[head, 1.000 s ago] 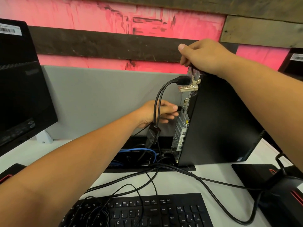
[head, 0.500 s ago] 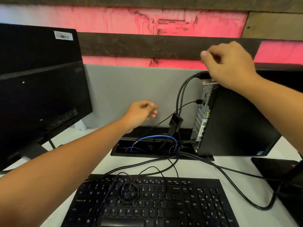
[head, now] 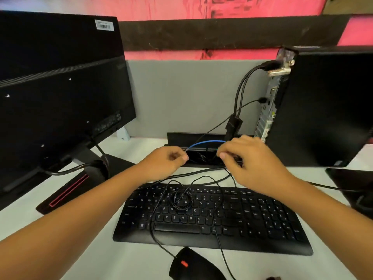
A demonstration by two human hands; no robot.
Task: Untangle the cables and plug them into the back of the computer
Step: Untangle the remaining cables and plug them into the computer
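Thin black cable [head: 203, 136] pinched in left hand [head: 164, 161] above desk slot [head: 197, 156], running to computer [head: 323, 106] at 2 o'clock. Right hand [head: 250, 158] curled over cables; grip unclear. Keyboard [head: 252, 215] at 6 o'clock.

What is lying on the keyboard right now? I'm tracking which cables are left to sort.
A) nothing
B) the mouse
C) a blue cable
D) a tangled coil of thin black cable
D: a tangled coil of thin black cable sits on the keyboard keys, while the blue cable arcs over the desk's cable slot near both hands and the mouse rests on the desk in front of the keyboard.
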